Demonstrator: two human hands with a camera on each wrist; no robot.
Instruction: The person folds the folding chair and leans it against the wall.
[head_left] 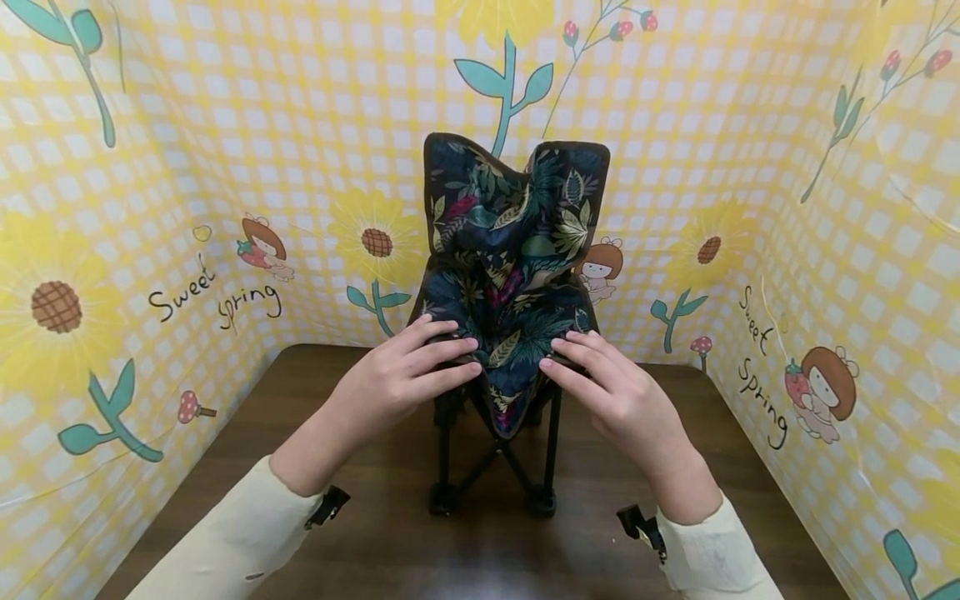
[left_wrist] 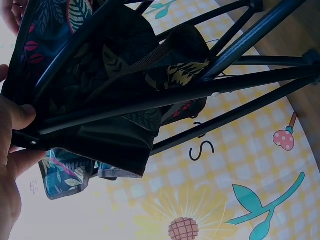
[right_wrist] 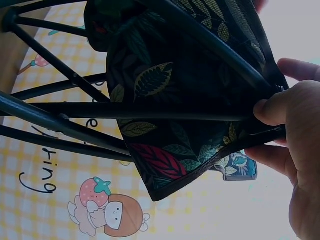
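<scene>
A small folding chair (head_left: pixel 517 342) with dark leaf-patterned fabric stands upright and partly folded. Its seat sags into a deep fold at the middle, and its backrest (head_left: pixel 573 200) is creased too. My left hand (head_left: pixel 393 367) grips the front left corner of the seat, fingers over the top. On the opposite front corner, my right hand (head_left: pixel 622 387) holds on in the same way. From beneath, the left wrist view shows the left thumb (left_wrist: pixel 22 116) against the frame tubes. The right thumb (right_wrist: pixel 270 111) presses at the tube ends under its corner.
The chair's crossed black legs (head_left: pixel 498 450) stand close together on a dark brown wooden table (head_left: pixel 360 533). Yellow checked cloth (head_left: pixel 322 108) with flower prints lines the back and both sides. Black clips hang at both wrists, the right clip (head_left: pixel 641 529) near the sleeve.
</scene>
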